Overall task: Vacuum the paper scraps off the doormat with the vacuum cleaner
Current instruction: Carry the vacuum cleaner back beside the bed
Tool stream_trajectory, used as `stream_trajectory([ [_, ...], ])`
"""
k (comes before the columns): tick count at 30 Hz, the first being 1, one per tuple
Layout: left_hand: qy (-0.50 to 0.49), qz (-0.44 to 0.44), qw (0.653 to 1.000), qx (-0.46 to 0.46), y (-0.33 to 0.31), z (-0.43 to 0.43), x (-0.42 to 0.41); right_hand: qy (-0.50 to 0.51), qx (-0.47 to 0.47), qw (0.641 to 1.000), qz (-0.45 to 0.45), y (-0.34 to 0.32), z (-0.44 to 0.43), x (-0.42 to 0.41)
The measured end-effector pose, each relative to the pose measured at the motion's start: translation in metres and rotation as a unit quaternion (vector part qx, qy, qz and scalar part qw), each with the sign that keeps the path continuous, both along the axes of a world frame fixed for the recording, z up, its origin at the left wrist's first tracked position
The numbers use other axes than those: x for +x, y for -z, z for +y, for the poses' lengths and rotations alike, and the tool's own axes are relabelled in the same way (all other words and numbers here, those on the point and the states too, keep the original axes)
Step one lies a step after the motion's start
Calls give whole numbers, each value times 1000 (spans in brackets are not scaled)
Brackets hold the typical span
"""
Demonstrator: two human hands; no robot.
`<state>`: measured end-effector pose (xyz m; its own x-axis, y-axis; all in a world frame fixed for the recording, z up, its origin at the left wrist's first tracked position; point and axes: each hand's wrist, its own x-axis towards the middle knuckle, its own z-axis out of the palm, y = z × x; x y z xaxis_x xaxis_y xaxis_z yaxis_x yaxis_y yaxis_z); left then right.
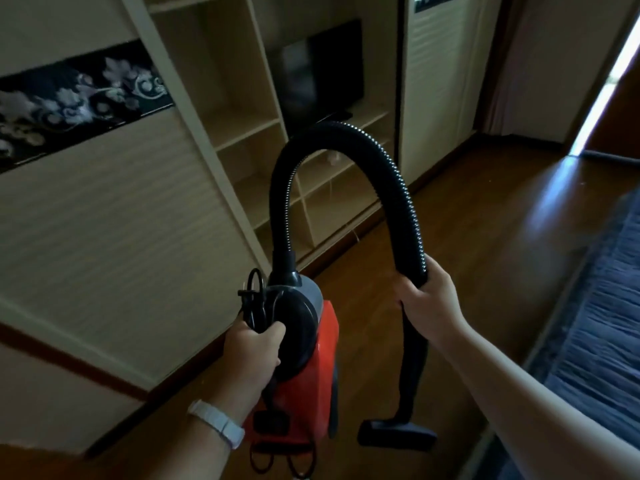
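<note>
A red vacuum cleaner (320, 382) with a black round top hangs in the air above the wooden floor. My left hand (252, 351) grips its handle and a bundle of black cord. A black ribbed hose (346, 140) arches up from the body and comes down to the right. My right hand (427, 299) grips the hose's lower end where the black wand begins. The wand ends in a flat black floor nozzle (396, 432) close to the floor. No doormat or paper scraps are in view.
A tall cream wardrobe (104, 220) with a black floral band fills the left. Open shelves (304, 188) with a dark TV (322, 71) stand behind the hose. A bed with a blue cover (602, 306) lies at the right. A doorway (609, 81) lets in light at the upper right.
</note>
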<state>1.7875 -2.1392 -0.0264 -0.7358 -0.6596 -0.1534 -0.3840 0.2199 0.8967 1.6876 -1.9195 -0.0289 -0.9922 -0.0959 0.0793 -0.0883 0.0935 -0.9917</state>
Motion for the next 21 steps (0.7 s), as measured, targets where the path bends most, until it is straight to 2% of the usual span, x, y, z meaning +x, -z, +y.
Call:
stream_trajectory([
  [9, 147, 9, 988, 35, 24, 2, -154, 138, 28, 990, 22, 13, 13, -108],
  [18, 295, 34, 955, 26, 46, -10, -354, 268, 78, 960, 33, 2, 25, -246],
  [21, 326, 57, 942, 51, 46, -6, -413, 303, 87, 948, 39, -1, 34, -277],
])
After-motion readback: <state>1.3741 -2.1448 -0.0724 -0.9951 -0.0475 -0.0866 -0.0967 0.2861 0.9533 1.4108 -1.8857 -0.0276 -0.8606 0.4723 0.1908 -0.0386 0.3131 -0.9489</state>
